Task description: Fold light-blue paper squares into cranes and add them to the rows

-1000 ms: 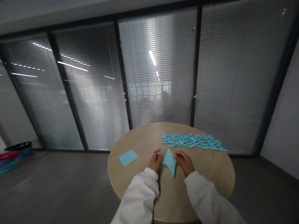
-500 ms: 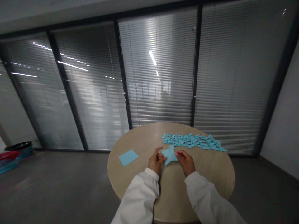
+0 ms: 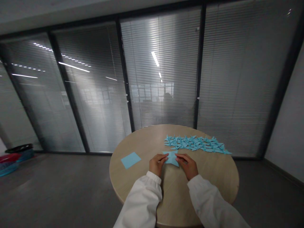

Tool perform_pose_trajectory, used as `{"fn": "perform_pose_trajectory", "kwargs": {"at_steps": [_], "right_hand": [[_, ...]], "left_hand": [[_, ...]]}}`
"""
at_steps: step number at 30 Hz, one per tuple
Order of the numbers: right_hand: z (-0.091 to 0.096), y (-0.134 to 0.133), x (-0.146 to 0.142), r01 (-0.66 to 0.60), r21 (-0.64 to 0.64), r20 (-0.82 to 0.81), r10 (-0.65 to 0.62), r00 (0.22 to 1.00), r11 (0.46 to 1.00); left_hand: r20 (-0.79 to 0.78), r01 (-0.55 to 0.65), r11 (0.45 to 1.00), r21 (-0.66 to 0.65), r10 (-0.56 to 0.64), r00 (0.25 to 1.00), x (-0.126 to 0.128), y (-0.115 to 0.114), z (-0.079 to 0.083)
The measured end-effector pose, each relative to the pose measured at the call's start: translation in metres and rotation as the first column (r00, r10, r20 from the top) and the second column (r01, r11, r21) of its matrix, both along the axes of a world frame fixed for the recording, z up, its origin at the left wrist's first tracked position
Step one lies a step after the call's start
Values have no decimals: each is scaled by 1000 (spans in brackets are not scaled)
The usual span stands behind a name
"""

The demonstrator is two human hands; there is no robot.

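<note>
Though half-curled, left hand point(image 3: 157, 164) on blue paper point(image 3: 171, 158)

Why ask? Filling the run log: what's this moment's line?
left hand: holding folded blue paper | right hand: holding it | nearby: blue paper square, folded blue shapes

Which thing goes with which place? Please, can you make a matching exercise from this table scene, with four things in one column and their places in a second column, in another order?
Things:
1. Folded blue paper
2. Flat blue paper square
3. Band of blue origami cranes
4. Stacked plastic baskets

Places:
A. On the grey floor, far left
B. Far side of the round wooden table
C. Between the left hand and right hand
D. On the table, left of the hands

Pairs: 1-C, 2-D, 3-B, 4-A
</note>
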State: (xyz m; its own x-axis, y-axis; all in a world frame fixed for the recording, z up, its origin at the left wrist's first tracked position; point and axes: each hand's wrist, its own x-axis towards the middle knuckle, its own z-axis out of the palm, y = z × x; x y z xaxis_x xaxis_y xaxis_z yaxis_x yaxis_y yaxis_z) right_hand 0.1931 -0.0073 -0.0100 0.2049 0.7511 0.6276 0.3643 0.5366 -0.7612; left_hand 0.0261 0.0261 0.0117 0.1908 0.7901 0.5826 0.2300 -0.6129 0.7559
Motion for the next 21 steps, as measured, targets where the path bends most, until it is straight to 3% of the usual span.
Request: {"fn": "perform_pose_trajectory", "kwargs": {"at_steps": [6,14,21], "right_hand": [[1,-1,-1,-4,-14,-50,3,999,1000],[4,-2,-4,-65,-7,-117,64,991,998],[3,-1,-6,-78,3,-131,77,988,997]], "left_hand": [[24,0,1000,-18,0,1000,1,-3,5],[154,103,979,-178,-75,985,3,-2,5],[240,67,980,-185,-21,971,5,2,1]]}}
